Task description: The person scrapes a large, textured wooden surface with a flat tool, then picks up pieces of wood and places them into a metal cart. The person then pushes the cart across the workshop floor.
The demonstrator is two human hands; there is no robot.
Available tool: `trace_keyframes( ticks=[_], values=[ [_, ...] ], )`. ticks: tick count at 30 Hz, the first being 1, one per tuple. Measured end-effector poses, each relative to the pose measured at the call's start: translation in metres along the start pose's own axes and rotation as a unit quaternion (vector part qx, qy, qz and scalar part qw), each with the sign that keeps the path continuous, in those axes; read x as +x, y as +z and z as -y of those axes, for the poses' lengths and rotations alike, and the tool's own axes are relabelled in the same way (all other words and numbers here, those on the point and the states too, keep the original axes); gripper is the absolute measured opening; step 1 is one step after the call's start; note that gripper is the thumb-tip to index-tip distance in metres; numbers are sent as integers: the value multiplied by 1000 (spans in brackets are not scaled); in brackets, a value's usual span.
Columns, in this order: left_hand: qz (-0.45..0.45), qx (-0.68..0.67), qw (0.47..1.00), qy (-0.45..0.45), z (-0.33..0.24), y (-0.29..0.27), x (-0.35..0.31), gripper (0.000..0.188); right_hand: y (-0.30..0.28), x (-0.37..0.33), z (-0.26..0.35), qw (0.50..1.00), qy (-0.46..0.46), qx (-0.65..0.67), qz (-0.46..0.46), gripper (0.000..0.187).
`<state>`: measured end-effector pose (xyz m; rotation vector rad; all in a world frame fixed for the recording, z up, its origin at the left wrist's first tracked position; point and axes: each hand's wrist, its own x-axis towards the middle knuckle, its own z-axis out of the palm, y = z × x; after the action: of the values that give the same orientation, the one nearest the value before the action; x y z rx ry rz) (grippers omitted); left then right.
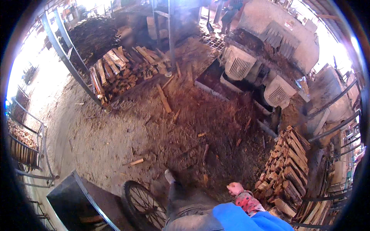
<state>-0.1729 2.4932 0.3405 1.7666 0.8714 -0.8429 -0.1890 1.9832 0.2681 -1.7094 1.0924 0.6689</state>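
My right hand (235,188) shows at the lower middle, below a red patterned sleeve (248,203). Its fingers are curled in, and nothing can be seen in them. It hangs in the air beside my leg, left of a stack of split firewood (285,165), apart from it as far as I can tell. My left hand is out of view. One foot (169,176) is stretched forward on the dirt floor. Close to my leg, on the left, stands a cart with a spoked wheel (144,204) and a dark metal box (83,204) with pieces of wood inside.
Split logs (115,73) are piled behind a slanting metal post (69,57). Grimy machinery with vented covers (239,63) stands over a pit at the far right. Loose wood (163,99) litters the floor (104,134). A person (230,17) stands at the back near a shovel (209,25).
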Motion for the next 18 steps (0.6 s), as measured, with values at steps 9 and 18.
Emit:
trace_keyframes(
  ticks=[9,18],
  values=[
    [61,-70,995,40,-123,-63,123,20,44,-25,47,999,28,-9,-30,28],
    [52,-232,970,51,-213,-68,210,17,44,-12,102,996,84,-5,-24,32]
  ],
)
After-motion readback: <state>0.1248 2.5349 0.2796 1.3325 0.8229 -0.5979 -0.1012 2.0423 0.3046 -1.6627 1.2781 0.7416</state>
